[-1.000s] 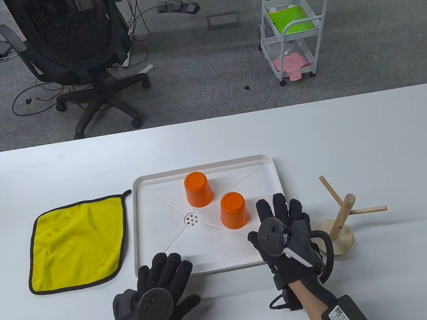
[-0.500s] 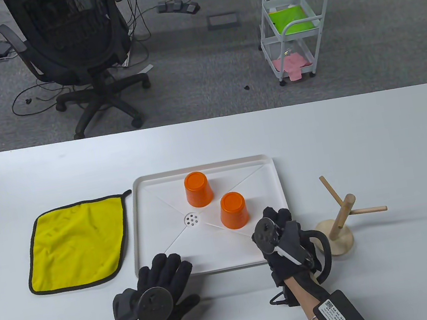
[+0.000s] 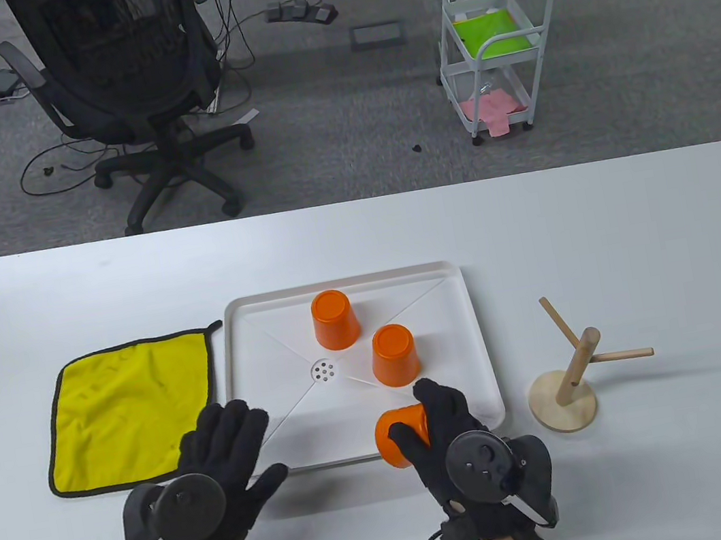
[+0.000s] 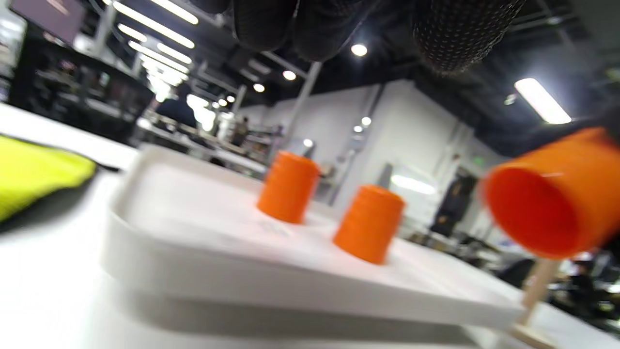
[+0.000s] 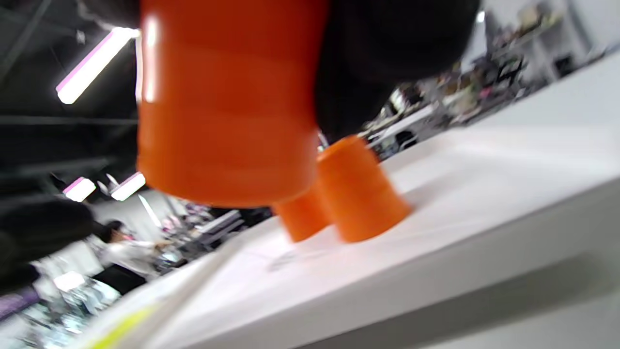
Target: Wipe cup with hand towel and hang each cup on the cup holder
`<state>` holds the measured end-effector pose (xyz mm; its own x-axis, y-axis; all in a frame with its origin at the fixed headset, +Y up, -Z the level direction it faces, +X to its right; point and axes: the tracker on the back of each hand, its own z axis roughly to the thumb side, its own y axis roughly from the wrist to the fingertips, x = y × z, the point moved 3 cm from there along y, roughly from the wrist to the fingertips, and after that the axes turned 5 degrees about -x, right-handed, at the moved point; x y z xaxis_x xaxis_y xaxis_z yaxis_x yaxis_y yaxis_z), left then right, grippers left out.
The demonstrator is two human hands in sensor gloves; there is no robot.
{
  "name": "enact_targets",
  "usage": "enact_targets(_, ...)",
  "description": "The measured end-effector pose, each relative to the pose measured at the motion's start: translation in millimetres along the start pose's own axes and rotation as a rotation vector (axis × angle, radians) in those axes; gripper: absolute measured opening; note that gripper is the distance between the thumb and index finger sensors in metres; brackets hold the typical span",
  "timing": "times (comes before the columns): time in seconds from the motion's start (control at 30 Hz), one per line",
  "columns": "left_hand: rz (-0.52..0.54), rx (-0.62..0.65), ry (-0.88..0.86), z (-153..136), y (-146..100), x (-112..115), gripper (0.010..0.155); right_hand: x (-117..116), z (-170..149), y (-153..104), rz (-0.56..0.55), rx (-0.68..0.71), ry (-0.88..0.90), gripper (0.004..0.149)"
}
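Note:
My right hand (image 3: 420,420) grips an orange cup (image 3: 397,438) lying on its side above the front rim of the white tray (image 3: 275,464), mouth toward the left hand. The right wrist view shows this held cup (image 5: 227,106) close up, and the left wrist view shows its open mouth (image 4: 537,213). Two more orange cups (image 3: 335,319) (image 3: 395,355) stand upside down on the tray. My left hand (image 3: 225,431) is spread open between the tray's front left corner and the yellow towel (image 3: 125,413), holding nothing. The wooden cup holder (image 3: 569,380) stands bare to the right of the tray.
The tray has a small round drain (image 3: 325,371) in its middle. Beyond the table's far edge are a black office chair (image 3: 122,82) and a white trolley (image 3: 493,54) on the floor. The holder's pegs (image 3: 623,354) stick out to the right and back.
My right hand has taken up a third orange cup, pulled back toward the front edge and turned it on its side. My left hand has moved left and forward toward the towel.

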<state>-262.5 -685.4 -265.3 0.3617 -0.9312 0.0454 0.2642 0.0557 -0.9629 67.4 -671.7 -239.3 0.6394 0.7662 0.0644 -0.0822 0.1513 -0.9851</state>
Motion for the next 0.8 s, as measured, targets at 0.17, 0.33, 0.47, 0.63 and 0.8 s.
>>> enact_targets(0.17,-0.081,-0.195,0.078,-53.7,22.5,-13.8,0.072,-10.3,-10.8,-2.9,0.1,-0.013,0.31,0.073)
enact_targets(0.33,-0.248,-0.418,0.11,-104.8,34.8,3.3,0.073,-23.7,-28.5,0.8,0.188,-0.057,0.465,0.073)
enact_targets(0.47,-0.387,-0.538,0.087,-134.2,36.3,27.4,0.082,-29.5,-35.0,3.3,0.22,-0.075,0.515,0.073)
enact_targets(0.63,-0.473,-0.593,0.039,-147.2,37.8,54.4,0.084,-31.3,-36.3,3.4,0.224,-0.075,0.518,0.073)
enact_targets(0.8,-0.366,-0.607,0.252,-138.9,44.7,50.8,0.065,-31.7,-36.4,2.7,0.226,-0.073,0.521,0.073)
